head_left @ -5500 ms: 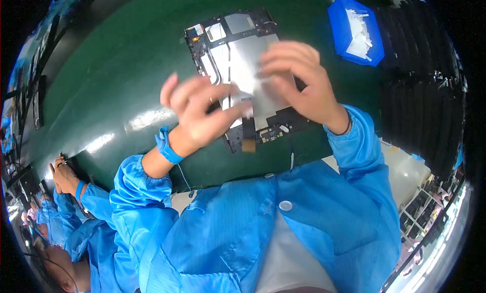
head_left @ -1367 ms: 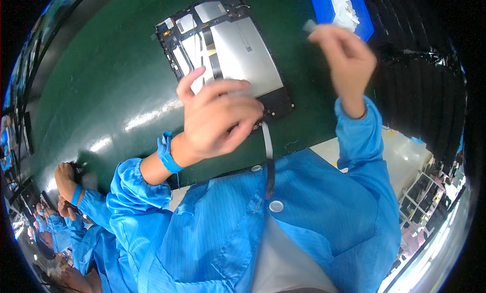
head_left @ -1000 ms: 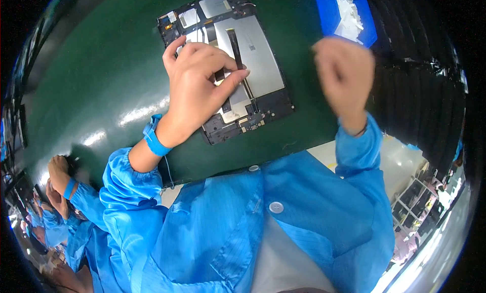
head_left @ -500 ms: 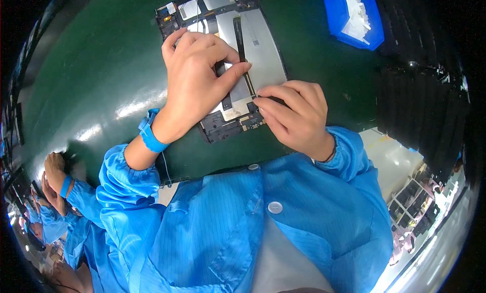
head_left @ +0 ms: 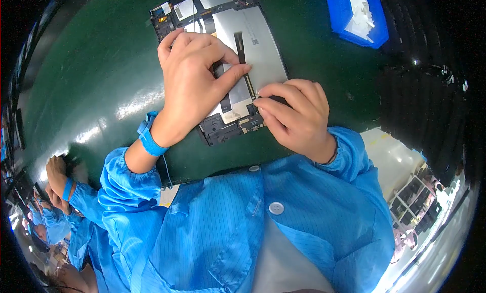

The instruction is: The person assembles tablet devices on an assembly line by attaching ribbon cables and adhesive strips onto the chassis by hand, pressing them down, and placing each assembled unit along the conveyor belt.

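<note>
An opened tablet chassis [head_left: 263, 50] with a silver battery plate and dark circuit boards lies on the green mat [head_left: 91, 85]. My left hand [head_left: 195, 85] rests flat across its middle, fingers pressing down beside a thin black flex strip [head_left: 239, 42]. My right hand [head_left: 296, 115] is at the chassis's near right corner, fingertips pinched on the lower end of that strip next to the small bottom board [head_left: 235, 128]. A blue wrist strap [head_left: 150, 138] circles my left wrist.
A blue bin [head_left: 354, 19] holding white parts stands at the back right. A black ribbed surface [head_left: 430, 90] borders the mat on the right. Another person's hands in blue sleeves [head_left: 58, 179] work at the far left.
My right hand came back from the blue bin and settled at the tablet's near corner. My left hand shifted from the lower edge up onto the middle of the chassis.
</note>
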`<state>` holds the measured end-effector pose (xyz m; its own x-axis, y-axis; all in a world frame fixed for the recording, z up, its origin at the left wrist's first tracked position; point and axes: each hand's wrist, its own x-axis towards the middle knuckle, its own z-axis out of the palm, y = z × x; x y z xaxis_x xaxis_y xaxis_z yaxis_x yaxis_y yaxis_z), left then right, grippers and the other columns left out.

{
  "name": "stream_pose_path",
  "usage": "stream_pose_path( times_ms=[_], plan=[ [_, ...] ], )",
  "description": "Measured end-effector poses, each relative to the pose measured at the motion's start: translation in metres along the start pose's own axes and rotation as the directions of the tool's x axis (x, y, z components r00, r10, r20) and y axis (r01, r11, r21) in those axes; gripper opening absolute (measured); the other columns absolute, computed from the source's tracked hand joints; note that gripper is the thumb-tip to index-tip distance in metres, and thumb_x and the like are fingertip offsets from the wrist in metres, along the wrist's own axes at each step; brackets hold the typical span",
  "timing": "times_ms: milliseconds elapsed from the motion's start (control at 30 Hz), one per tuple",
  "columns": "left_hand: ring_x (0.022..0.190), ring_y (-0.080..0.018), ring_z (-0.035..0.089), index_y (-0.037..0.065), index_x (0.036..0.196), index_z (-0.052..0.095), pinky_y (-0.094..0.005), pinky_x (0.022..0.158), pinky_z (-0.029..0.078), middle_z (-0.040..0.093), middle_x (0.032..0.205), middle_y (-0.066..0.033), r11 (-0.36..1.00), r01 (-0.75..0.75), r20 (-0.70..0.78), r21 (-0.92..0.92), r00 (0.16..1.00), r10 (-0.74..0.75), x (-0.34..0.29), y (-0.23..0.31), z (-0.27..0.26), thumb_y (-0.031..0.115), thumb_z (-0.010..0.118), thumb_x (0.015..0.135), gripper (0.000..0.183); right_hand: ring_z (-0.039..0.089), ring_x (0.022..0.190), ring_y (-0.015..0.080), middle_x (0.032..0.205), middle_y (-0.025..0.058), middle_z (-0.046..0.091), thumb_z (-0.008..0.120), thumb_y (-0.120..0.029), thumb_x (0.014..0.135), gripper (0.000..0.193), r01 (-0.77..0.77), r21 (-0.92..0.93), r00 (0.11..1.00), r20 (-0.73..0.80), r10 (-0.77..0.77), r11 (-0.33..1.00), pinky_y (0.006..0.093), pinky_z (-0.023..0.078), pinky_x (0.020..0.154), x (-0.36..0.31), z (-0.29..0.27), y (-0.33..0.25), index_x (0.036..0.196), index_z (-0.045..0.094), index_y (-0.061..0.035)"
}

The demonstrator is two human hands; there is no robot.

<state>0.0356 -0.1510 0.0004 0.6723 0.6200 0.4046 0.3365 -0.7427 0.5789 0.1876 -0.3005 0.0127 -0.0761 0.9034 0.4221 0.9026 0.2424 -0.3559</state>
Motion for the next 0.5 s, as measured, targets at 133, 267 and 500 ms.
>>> stream_pose_path(
  times_ms=[133, 267, 500],
  plan=[
    [0.087, -0.0197, 0.055, 0.013, 0.070, 0.070, -0.0420, 0.100, 0.030, 0.060, 0.074, 0.0023, 0.999, -0.002, 0.023, 0.033, 1.000, 0.001, 0.0002, 0.0000, -0.0008, 0.025, 0.081, 0.068, 0.016, 0.056, 0.086, 0.0177, 0.097, -0.0038, 0.063, 0.071, -0.014, 0.070, 0.016, -0.007, 0.009, 1.000, 0.002, 0.007, 1.000, 0.0335, 0.040, 0.069, 0.0014, -0.0012, -0.0010, 0.086, 0.068, -0.0135],
    [0.087, -0.0202, 0.055, 0.013, 0.070, 0.070, -0.0425, 0.101, 0.030, 0.060, 0.074, 0.0020, 0.999, -0.012, 0.029, 0.051, 1.000, 0.011, -0.0004, -0.0018, -0.0022, 0.026, 0.081, 0.068, 0.017, 0.057, 0.088, 0.0209, 0.099, -0.0004, 0.066, 0.073, -0.006, 0.066, 0.022, -0.040, 0.019, 0.998, 0.042, 0.040, 0.999, 0.0332, 0.042, 0.073, 0.0025, -0.0035, -0.0040, 0.087, 0.072, -0.0109],
    [0.088, -0.0215, 0.054, 0.013, 0.070, 0.070, -0.0430, 0.100, 0.031, 0.060, 0.076, 0.0014, 0.998, -0.019, 0.021, 0.067, 1.000, 0.017, -0.0008, -0.0029, -0.0037, 0.026, 0.081, 0.067, 0.017, 0.057, 0.089, 0.0207, 0.099, 0.0002, 0.066, 0.073, -0.007, 0.066, 0.022, -0.024, 0.018, 0.999, 0.049, 0.023, 1.000, 0.0334, 0.043, 0.074, 0.0044, -0.0026, -0.0045, 0.088, 0.072, -0.0105]
  ],
)
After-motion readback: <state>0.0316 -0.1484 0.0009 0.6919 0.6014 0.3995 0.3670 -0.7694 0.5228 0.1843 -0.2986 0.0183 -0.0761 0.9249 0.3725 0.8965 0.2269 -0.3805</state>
